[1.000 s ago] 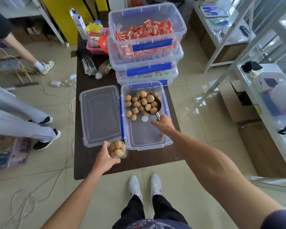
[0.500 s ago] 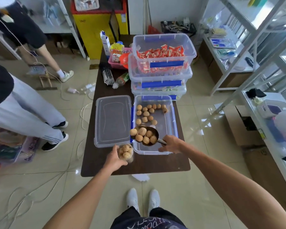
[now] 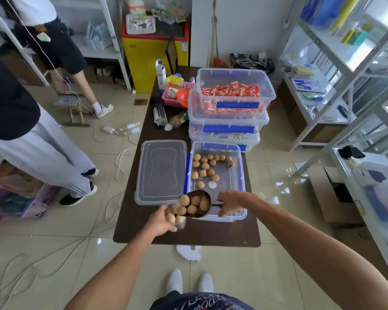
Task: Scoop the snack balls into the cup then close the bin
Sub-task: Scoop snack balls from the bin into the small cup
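With the scoop (image 3: 196, 206) loaded and its mouth at the cup (image 3: 176, 219), the pour looks to be the step in hand. Right hand (image 3: 230, 203) wrapped tight round the handle; left hand (image 3: 160, 222) curled about the cup at the near table (image 3: 188, 236) edge. Next: tip slowly, lip over rim, since the cup already looks nearly full. Balls (image 3: 207, 167) tan, round; more loose in the bin (image 3: 241, 182). Lid (image 3: 161, 173) lies beside it, still off.

Stockroom: metal shelving (image 3: 345, 70), stacked snack bins (image 3: 229, 113)
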